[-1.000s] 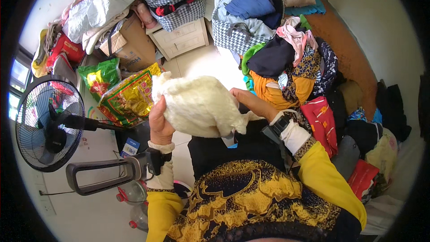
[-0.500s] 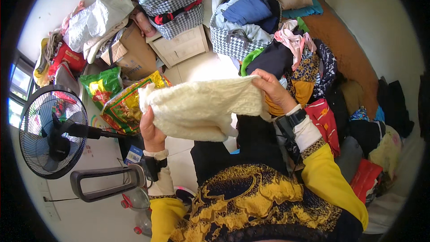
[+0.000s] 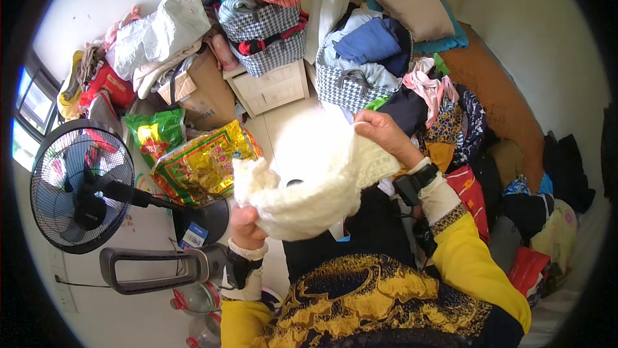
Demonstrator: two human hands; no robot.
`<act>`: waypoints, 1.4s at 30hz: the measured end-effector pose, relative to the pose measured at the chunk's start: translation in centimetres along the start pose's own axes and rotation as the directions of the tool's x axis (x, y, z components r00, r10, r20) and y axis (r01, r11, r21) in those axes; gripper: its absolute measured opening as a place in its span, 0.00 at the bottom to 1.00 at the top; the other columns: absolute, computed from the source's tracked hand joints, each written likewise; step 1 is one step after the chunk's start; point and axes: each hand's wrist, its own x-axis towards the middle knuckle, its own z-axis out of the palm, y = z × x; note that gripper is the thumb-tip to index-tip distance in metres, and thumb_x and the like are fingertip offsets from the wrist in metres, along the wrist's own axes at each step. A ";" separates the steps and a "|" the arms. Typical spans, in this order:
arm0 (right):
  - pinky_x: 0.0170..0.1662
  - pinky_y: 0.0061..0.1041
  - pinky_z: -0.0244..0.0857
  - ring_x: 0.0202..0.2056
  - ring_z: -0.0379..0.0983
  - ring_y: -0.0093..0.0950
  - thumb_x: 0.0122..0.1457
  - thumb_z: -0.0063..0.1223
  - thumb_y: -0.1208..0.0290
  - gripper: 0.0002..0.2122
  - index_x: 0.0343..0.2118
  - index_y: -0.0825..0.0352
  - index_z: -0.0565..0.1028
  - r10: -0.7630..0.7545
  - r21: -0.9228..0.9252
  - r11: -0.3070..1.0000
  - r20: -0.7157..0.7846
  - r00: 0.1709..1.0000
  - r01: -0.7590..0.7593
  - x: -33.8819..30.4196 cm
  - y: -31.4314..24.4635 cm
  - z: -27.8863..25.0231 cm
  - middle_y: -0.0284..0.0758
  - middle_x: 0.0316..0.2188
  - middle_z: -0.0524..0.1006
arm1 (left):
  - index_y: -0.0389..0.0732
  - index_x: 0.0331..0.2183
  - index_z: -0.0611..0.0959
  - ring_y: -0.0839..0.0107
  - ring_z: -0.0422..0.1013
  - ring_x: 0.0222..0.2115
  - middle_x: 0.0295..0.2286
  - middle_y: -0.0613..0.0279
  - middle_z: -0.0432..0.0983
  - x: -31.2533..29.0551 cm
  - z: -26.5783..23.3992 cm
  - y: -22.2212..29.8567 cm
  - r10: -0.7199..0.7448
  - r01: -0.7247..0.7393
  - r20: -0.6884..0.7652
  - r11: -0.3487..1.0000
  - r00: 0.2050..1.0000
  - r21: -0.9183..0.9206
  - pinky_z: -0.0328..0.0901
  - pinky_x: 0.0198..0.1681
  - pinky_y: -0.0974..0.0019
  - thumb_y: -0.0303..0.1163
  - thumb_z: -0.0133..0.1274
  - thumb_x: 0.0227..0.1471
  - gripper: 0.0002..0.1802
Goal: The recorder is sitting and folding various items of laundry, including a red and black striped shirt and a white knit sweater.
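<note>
A cream, fluffy knitted piece of clothing (image 3: 309, 213) hangs between my two hands above my lap; its exact kind is not clear. My left hand (image 3: 248, 224) pinches its lower left end, thumb on top. My right hand (image 3: 388, 137) grips the upper right edge between thumb and bent fingers. Between them the fabric sags in a curve, with a ribbed section falling below my right hand. A dark band with a small device sits round each wrist. Under the fabric are my dark trousers (image 3: 380, 225).
Clothes heap on the orange-brown bed (image 3: 496, 68) at right, beside a full houndstooth basket (image 3: 344, 87). Two more baskets (image 3: 273, 48) stand on a cream cabinet (image 3: 273, 90). Shiny bags (image 3: 206, 168), a cardboard box (image 3: 206, 90) and a black fan (image 3: 82, 187) are at left.
The knitted piece was stretched nearly straight between my hands; now it droops in the middle. My hands have come closer together, the left one lower and further right. The view has shifted slightly.
</note>
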 end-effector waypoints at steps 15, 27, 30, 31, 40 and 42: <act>0.56 0.30 0.61 0.52 0.69 0.26 0.58 0.56 0.63 0.24 0.56 0.67 0.69 -0.002 0.149 0.985 0.523 0.852 -0.089 -2.1 8.9 9.4 0.36 0.53 0.74 | 0.35 0.60 0.63 0.52 0.68 0.53 0.53 0.49 0.69 1.7 0.0 -0.6 -0.077 0.076 0.010 0.997 0.997 0.023 0.62 0.59 0.49 0.35 0.61 0.50 0.40; 0.62 0.30 0.56 0.58 0.64 0.27 0.68 0.32 0.43 0.34 0.63 0.70 0.60 0.411 0.282 0.784 0.434 0.802 -0.554 -8.2 6.9 6.8 0.40 0.60 0.67 | 0.36 0.60 0.64 0.53 0.68 0.55 0.55 0.47 0.68 5.2 -0.4 -0.5 -0.076 0.074 -0.028 0.995 0.997 -0.065 0.62 0.59 0.50 0.34 0.41 0.65 0.25; 0.63 0.31 0.54 0.60 0.62 0.32 0.58 0.28 0.29 0.47 0.66 0.71 0.55 0.136 0.455 0.772 0.565 0.814 -0.445 -9.2 5.8 6.1 0.39 0.61 0.65 | 0.34 0.57 0.66 0.54 0.69 0.53 0.53 0.47 0.70 6.1 -0.6 0.0 -0.117 0.115 -0.044 0.992 0.992 -0.052 0.64 0.58 0.50 0.37 0.42 0.66 0.24; 0.63 0.31 0.54 0.60 0.62 0.32 0.58 0.28 0.29 0.47 0.66 0.71 0.55 0.137 0.452 0.769 0.574 0.807 -0.452 -9.2 5.4 6.2 0.39 0.61 0.65 | 0.34 0.57 0.66 0.54 0.69 0.53 0.53 0.47 0.70 6.3 -0.8 0.1 -0.109 0.106 -0.052 0.993 0.993 -0.051 0.64 0.58 0.50 0.37 0.42 0.66 0.24; 0.50 0.29 0.67 0.46 0.76 0.34 0.55 0.58 0.42 0.37 0.54 0.73 0.68 0.212 -0.330 0.942 0.467 0.858 -0.052 -8.7 3.0 9.6 0.45 0.43 0.78 | 0.28 0.59 0.61 0.50 0.60 0.60 0.59 0.37 0.59 6.9 1.0 -0.8 -0.210 0.210 -0.002 0.978 0.978 0.004 0.55 0.64 0.50 0.40 0.40 0.65 0.29; 0.49 0.29 0.68 0.43 0.78 0.34 0.55 0.59 0.46 0.33 0.52 0.73 0.70 0.229 -0.346 0.934 0.399 0.888 -0.086 -8.7 3.4 10.2 0.44 0.40 0.80 | 0.28 0.59 0.62 0.51 0.61 0.60 0.58 0.38 0.61 6.8 1.0 -0.8 -0.207 0.207 -0.018 0.978 0.978 0.038 0.55 0.64 0.51 0.39 0.40 0.65 0.29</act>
